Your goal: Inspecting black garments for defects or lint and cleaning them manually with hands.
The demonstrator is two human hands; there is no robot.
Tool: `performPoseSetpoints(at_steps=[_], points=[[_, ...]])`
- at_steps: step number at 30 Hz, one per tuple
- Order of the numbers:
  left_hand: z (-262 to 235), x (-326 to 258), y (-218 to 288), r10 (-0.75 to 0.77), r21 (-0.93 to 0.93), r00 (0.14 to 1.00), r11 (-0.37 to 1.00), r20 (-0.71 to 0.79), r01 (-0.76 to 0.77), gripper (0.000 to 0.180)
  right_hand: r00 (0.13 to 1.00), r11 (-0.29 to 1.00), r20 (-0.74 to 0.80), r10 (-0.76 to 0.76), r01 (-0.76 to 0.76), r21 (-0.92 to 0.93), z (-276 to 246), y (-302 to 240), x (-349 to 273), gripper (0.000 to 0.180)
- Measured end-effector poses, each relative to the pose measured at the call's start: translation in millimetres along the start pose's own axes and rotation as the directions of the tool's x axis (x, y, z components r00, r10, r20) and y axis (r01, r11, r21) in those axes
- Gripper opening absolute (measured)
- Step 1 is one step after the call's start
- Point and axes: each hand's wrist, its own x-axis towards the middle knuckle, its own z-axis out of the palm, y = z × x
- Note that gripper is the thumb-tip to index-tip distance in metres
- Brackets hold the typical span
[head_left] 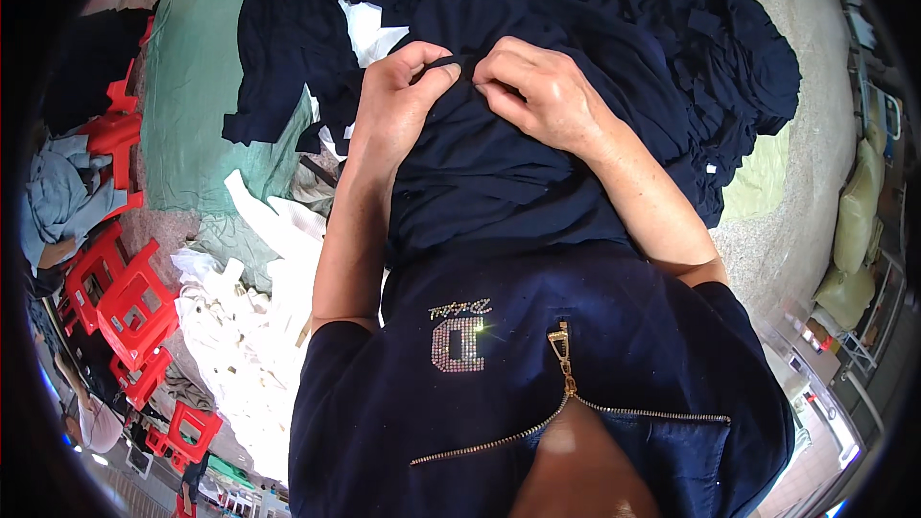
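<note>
- A broad heap of dark navy, softly creased fabric (pixel 662 77) fills the upper middle, spreading under and beyond both hands; the part being handled lies in front of the person's chest, between the forearms. Where one piece ends and the next begins cannot be told.
- The person's dark navy short-sleeved top (pixel 652 326) takes up the lower middle, with a glittering stone motif on its front.
- A green woven sheet (pixel 192 105) lies left of the heap, its right side partly covered by the dark fabric.
- A tumbled mass of white cloth (pixel 240 355) sits to the left of the person, below the green sheet.
- Red plastic stools (pixel 139 307) stand at the far left, near a grey-blue bundle of cloth (pixel 72 192).
- Pale yellow-green stuffed sacks (pixel 857 230) are at the far right.
- The right hand (pixel 532 91) is bent over the dark fabric, its grip drawn together on it at the thumb and fingertips.
- The left hand (pixel 408 86), just beside it, has its grip clamped on a dark fold between thumb and forefinger; the two hands are apart.
- A crumpled white piece (pixel 372 34) lies on the fabric just beyond the left hand.
- A gold-coloured zip pull (pixel 561 350) hangs on the top.
</note>
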Motion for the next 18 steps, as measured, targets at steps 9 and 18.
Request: performPoseSetpoints(at_steps=[9,18], points=[[2,-3,5,0.043,0.032,0.998,0.998,0.05,-0.044,0.024,0.946,0.926,-0.159,-0.284,0.227,-0.302,10,1,8,0.016],[-7,-2,2,0.027,-0.037,0.988,0.999,0.155,-0.022,0.026,0.969,0.966,-0.074,-0.236,0.226,-0.122,7,4,6,0.013]])
